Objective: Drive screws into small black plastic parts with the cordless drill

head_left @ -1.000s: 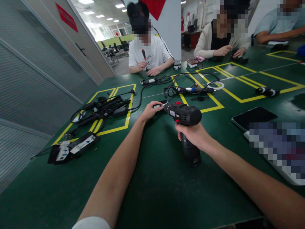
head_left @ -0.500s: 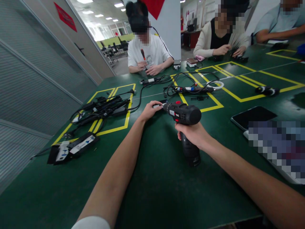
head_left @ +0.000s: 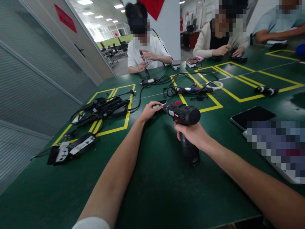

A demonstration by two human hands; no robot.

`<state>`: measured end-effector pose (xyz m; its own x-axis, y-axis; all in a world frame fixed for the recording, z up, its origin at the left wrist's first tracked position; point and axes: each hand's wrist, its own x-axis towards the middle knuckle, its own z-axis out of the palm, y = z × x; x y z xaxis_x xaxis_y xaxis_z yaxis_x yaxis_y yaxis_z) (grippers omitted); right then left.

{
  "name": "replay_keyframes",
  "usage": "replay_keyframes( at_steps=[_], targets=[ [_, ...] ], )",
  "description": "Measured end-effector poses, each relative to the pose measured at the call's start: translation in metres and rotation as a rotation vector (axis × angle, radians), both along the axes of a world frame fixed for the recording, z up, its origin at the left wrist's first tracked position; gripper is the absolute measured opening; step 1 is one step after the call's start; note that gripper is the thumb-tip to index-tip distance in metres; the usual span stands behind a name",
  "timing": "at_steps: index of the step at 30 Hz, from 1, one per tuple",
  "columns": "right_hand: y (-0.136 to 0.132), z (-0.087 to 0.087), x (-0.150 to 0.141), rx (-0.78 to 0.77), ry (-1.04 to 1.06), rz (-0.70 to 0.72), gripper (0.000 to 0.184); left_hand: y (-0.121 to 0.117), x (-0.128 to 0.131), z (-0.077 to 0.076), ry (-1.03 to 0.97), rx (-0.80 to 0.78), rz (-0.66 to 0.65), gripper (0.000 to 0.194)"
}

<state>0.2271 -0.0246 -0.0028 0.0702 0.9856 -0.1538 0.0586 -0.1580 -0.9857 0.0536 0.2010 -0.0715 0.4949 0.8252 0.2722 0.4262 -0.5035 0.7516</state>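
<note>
A black cordless drill (head_left: 183,114) with red details is gripped by its handle in my right hand (head_left: 190,132). Its chuck points left and away from me, and its tip reaches the fingers of my left hand (head_left: 150,110). Those fingers are closed around a small dark, flat piece with a pale strip (head_left: 163,102) lying low over the green table (head_left: 157,178). Just what the piece is, and where exactly the drill tip meets it, is too small to make out.
Black cabled devices (head_left: 107,109) lie in a yellow-taped area at left, near a black-and-white part (head_left: 78,147). Beyond my hands are a cabled pen-like tool (head_left: 190,90) and a small black piece (head_left: 199,98). A phone (head_left: 254,117) lies at right. Several people sit opposite.
My hands and the drill hold nearly the same position. Across the table, the person in white has raised one hand to the upper part of a screwdriver.
</note>
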Motion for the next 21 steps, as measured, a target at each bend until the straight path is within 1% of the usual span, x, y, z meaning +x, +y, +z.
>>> replay_keyframes(
  at_steps=[6, 9, 15, 21],
  targets=[
    [-0.0010, 0.0034, 0.0007, -0.011, 0.056, -0.005, 0.006, 0.0000, -0.0036, 0.0010, -0.023, -0.027, -0.046, 0.038],
    [-0.0017, 0.0044, 0.0018, -0.041, 0.079, -0.014, 0.007, -0.0007, -0.0046, 0.0017, -0.032, -0.022, -0.067, 0.041],
    [-0.0027, 0.0047, 0.0028, -0.061, 0.082, -0.013, 0.008, -0.0018, -0.0041, 0.0023, -0.028, -0.031, -0.061, 0.040],
    [-0.0009, 0.0000, 0.0021, -0.051, 0.104, -0.015, 0.007, -0.0023, -0.0032, 0.0029, -0.003, -0.026, -0.027, 0.038]
  ],
)
